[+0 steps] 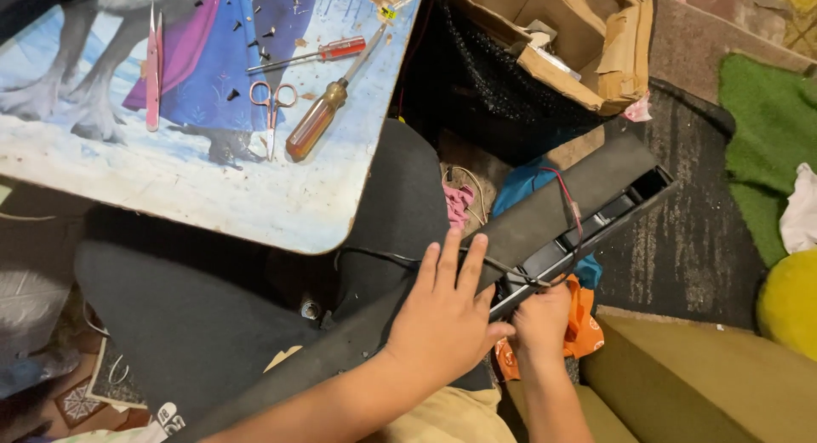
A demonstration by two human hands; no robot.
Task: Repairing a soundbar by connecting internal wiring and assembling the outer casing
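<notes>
On the far left, the small picture-printed table (213,196) carries pink tweezers (153,68), small scissors (272,102), an amber-handled screwdriver (317,120) and a red-handled screwdriver (328,51), all lying flat and apart from one another. Right of the table, a torn cardboard box (587,43) stands open on the floor; a pale scrap shows inside it, the rest of its contents I cannot make out.

The long black housing (545,213) lies diagonally across my lap, its open hollow end raised toward the upper right. Red and black wires (568,206) run along its open channel.

My left forearm enters from the lower left. My left hand (447,320) is spread flat, fingers extended and slightly parted, palm pressing on the top face of the housing; it grips nothing. My right forearm rises from the bottom edge. My right hand (540,320) is curled against the housing's lower open edge, fingertips tucked at the channel, pinching there
</notes>
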